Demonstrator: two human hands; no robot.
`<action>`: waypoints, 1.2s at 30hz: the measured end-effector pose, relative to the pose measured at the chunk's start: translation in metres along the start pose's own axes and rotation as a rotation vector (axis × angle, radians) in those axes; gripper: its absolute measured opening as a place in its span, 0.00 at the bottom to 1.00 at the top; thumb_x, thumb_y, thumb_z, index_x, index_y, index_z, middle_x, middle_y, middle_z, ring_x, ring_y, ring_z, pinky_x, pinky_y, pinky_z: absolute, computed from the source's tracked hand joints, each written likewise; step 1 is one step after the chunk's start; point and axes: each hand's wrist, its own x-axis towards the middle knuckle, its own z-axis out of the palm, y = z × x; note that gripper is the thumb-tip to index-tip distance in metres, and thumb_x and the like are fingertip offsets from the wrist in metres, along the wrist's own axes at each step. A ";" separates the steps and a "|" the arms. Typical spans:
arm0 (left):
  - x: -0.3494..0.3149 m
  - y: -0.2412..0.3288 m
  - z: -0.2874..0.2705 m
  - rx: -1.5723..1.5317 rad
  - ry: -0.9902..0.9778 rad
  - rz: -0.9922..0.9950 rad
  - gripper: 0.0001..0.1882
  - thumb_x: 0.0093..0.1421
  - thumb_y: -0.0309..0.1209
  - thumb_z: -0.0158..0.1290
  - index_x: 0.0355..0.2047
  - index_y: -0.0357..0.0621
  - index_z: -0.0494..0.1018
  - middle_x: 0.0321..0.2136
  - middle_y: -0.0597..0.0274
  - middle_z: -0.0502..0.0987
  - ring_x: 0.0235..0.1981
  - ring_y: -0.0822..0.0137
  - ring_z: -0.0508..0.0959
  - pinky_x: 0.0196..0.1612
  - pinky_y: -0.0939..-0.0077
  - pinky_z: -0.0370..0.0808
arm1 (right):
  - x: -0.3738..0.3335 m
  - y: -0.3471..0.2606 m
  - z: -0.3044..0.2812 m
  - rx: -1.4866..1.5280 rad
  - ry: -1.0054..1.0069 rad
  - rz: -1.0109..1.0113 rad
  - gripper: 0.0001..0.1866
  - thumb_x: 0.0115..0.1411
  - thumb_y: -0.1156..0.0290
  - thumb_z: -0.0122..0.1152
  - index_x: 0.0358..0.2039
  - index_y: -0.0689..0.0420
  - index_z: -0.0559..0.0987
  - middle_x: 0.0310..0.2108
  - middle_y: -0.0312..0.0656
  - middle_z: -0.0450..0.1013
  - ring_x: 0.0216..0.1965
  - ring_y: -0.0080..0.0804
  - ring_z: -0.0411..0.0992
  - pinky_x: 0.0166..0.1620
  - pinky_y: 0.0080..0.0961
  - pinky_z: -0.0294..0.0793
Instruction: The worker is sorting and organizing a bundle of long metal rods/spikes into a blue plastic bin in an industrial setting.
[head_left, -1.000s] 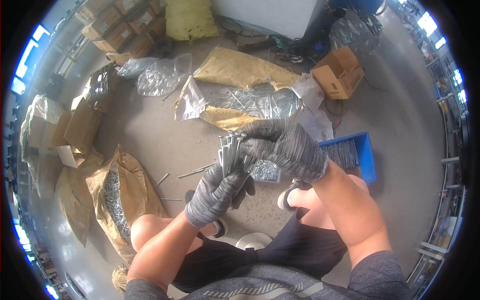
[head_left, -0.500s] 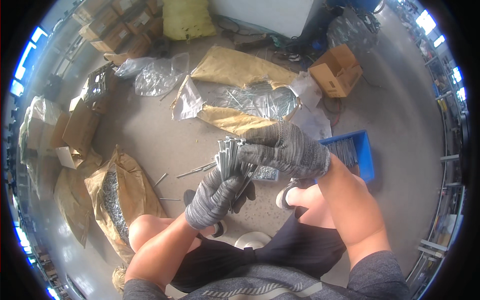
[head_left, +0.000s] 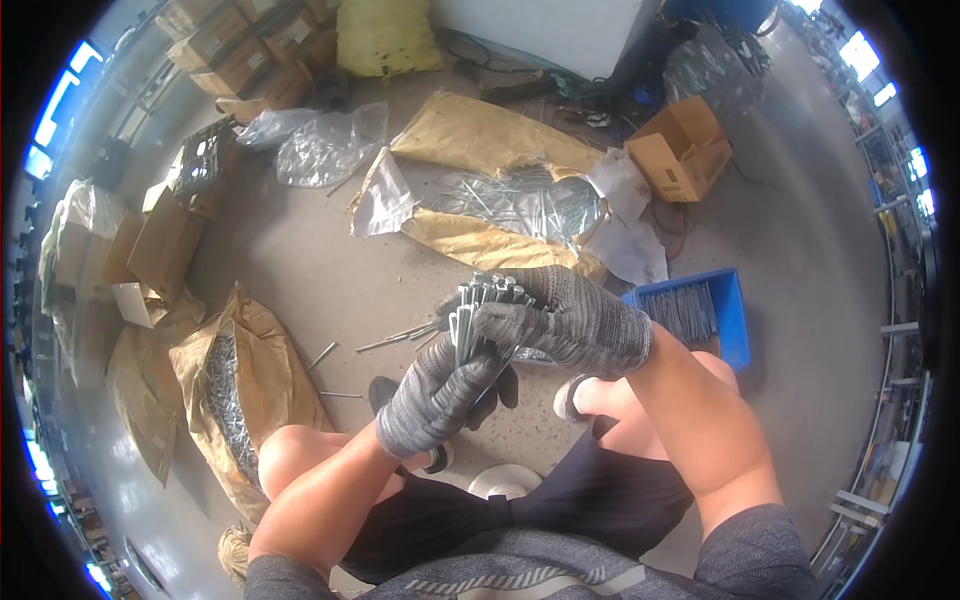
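Observation:
A bundle of long, thin metal bolts point(head_left: 468, 327), heads upward, stands tilted in front of me. My left hand point(head_left: 430, 395), in a grey knit glove, is closed around its lower part. My right hand point(head_left: 585, 322), gloved alike, wraps the upper part from the right, with its fingers just below the bolt heads. Its far fingers are partly hidden behind the bundle. Loose bolts point(head_left: 398, 336) lie on the floor beyond my left hand. To the right, a blue bin point(head_left: 737, 318) holds rows of similar rods. A small tray is mostly hidden beneath my right hand.
A torn brown sack point(head_left: 490, 128) of metal rods lies ahead, another sack point(head_left: 275, 365) of metal pieces at left. Cardboard boxes stand right point(head_left: 680, 150) and left point(head_left: 165, 245). Clear plastic bags point(head_left: 330, 145) and a yellow sack point(head_left: 388, 38) lie farther back.
Both hands and the bundle have shifted slightly right. My right hand has moved down a little and now closes further around the bolts' upper part. The whole view has shifted slightly.

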 end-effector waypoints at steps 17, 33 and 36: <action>-0.002 0.016 0.003 0.072 -0.055 -0.089 0.21 0.70 0.51 0.45 0.46 0.45 0.71 0.27 0.71 0.74 0.26 0.79 0.68 0.31 0.82 0.67 | 0.006 -0.012 0.004 0.264 0.070 0.016 0.23 0.71 0.55 0.51 0.49 0.63 0.78 0.44 0.43 0.78 0.45 0.26 0.75 0.49 0.26 0.76; 0.000 0.000 0.015 -0.038 0.116 -0.012 0.23 0.68 0.51 0.51 0.45 0.43 0.71 0.21 0.67 0.71 0.21 0.76 0.68 0.25 0.79 0.65 | 0.006 -0.002 0.002 0.812 0.076 -0.069 0.23 0.67 0.55 0.55 0.50 0.64 0.75 0.45 0.49 0.77 0.47 0.35 0.77 0.52 0.31 0.76; -0.001 0.002 0.016 -0.023 0.157 0.002 0.23 0.68 0.52 0.50 0.47 0.43 0.71 0.21 0.67 0.72 0.21 0.76 0.69 0.25 0.80 0.65 | 0.004 0.003 -0.003 0.558 0.090 -0.057 0.17 0.68 0.64 0.55 0.51 0.63 0.75 0.45 0.46 0.77 0.47 0.33 0.77 0.52 0.31 0.76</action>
